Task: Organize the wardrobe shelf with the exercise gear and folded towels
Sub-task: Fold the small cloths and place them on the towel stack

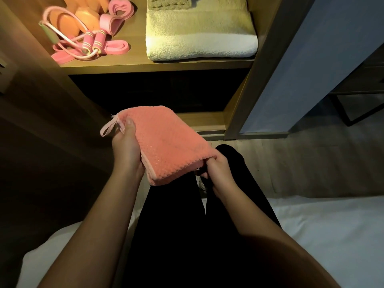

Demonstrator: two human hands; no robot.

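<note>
Nearest, left hand and right hand grip towel; I'd lay it flat on shelf's right-edge stack.

Dim room, warmly lit shelf, wide-angle bending at edges.

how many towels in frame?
3 for sure: coral towel gripped by the left hand and right hand; cream-and-white towel on the shelf, right side; brown textured towel atop it, cut off by the frame. Cream and white layers may be separate towels.

Nubby cloth towel, matt wood shelf
</note>
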